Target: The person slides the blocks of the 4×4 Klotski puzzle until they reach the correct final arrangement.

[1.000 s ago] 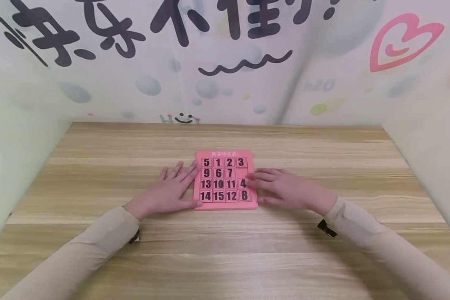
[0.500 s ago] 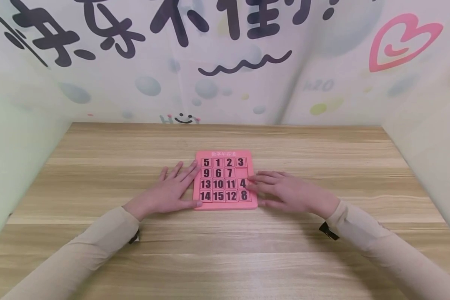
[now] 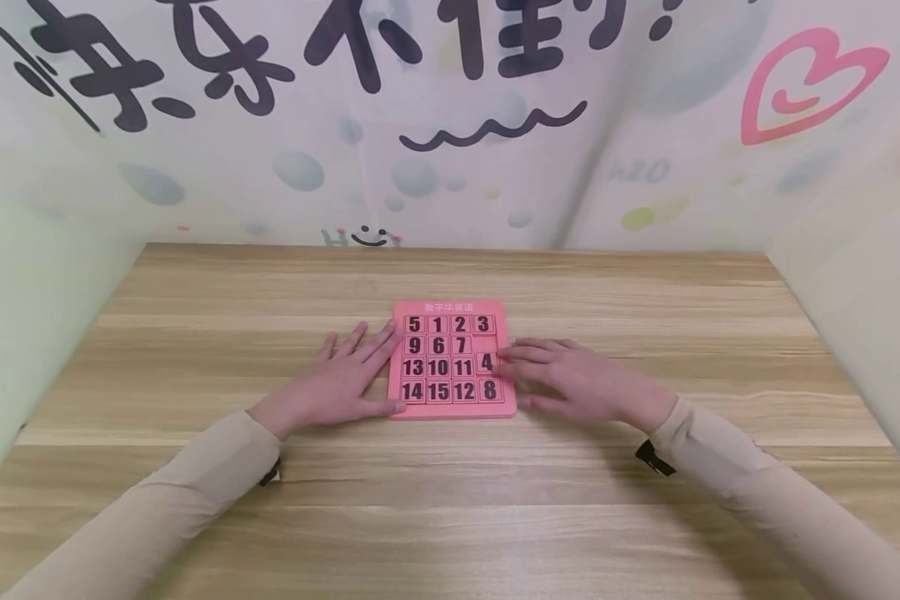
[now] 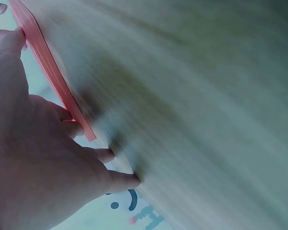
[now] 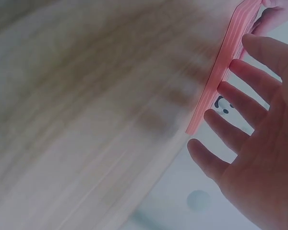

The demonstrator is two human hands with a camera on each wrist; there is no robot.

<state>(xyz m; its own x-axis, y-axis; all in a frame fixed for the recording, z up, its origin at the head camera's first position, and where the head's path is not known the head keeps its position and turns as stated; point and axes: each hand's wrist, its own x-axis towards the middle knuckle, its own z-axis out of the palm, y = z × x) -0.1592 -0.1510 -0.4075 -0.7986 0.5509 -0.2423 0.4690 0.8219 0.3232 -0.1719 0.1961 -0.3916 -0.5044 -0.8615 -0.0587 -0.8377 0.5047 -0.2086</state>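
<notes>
Pink rectangular number-tile puzzle [image 3: 457, 412] lies mid-frame; left hand [image 3: 326, 389] (straight-fingered) touches its edge, relaxed right hand [image 3: 581, 383] the pink tile 4 [image 3: 485, 362].

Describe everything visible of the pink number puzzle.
The pink number puzzle lies flat on the wooden table, its plastic-looking frame lettered in white at the far edge. Fifteen black-numbered tiles form four rows; the gap ends the second; tile 4 sits slightly toward it. The left hand touches its left edge; the right hand seemingly touches tile 4.
</notes>
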